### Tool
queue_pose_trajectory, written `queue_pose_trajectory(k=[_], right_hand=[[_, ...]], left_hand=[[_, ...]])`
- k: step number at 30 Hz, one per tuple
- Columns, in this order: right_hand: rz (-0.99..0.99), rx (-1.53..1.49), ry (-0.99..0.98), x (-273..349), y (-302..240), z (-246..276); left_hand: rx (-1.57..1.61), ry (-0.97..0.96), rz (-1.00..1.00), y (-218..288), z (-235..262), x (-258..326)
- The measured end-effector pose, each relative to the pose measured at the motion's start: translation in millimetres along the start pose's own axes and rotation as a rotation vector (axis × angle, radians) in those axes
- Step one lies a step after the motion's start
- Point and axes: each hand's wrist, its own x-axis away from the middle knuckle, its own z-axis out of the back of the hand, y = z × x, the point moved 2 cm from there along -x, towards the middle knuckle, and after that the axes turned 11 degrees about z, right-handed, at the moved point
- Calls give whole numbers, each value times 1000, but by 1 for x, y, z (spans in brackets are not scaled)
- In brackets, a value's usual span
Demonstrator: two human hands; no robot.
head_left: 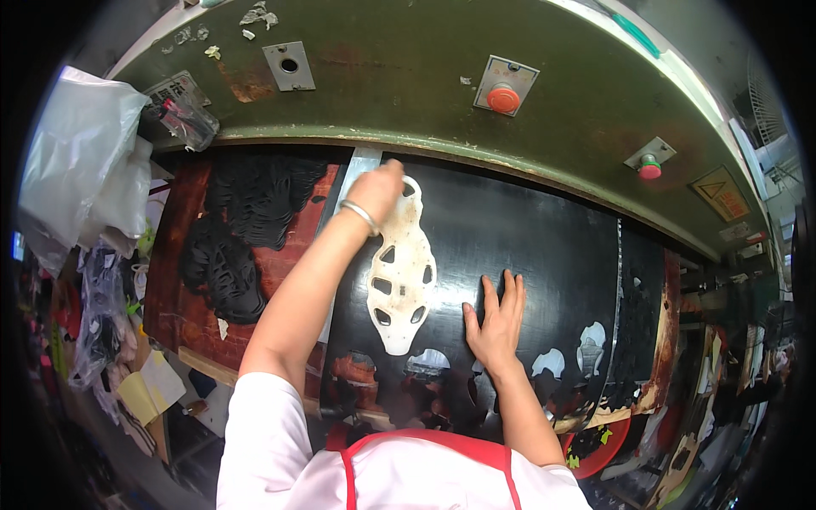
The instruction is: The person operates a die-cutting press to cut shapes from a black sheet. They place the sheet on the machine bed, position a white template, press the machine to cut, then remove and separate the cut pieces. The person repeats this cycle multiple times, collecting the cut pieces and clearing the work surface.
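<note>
A cream-coloured, sole-shaped cutting die (403, 263) with several cut-outs lies on a black sheet (544, 229). At its far end, my left hand (380, 189) is closed about the upper left edge, its fingertips partly hidden; a bangle circles that wrist. My right hand (497, 325) rests flat on the sheet to the right of the die, fingers spread and holding nothing. Along the sheet's near edge run several cut-out holes. A pale metal strip (364, 160) shows beside the sheet's left edge, partly under my left hand.
A green machine beam (382, 76) spans the far side, with a red push button (503, 99) and a smaller one (649, 168). Black cut pieces (229, 263) lie piled on the reddish board (285, 272) at left. Plastic bags (93, 153) hang at far left; a red basin (608, 450) stands lower right.
</note>
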Motion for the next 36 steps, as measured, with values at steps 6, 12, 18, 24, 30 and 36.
queue_pose_trajectory(k=[6, 12, 18, 24, 30, 36], right_hand=[[-190, -404, -135, -19, -26, 30], [-76, -282, -146, -35, -107, -36], [-122, -625, 135, -44, -94, -24], [-327, -1328, 219, -34, -44, 40], [-283, -920, 243, -22, -31, 33], [-73, -331, 124, -56, -20, -13]], left_hand=[[639, -920, 322, -41, 98, 115], [136, 56, 53, -37, 45, 182], [-72, -20, 26, -27, 21, 204], [-73, -42, 83, -34, 28, 214], [-162, -50, 89, -30, 23, 205], [-169, -32, 121, -31, 17, 172]])
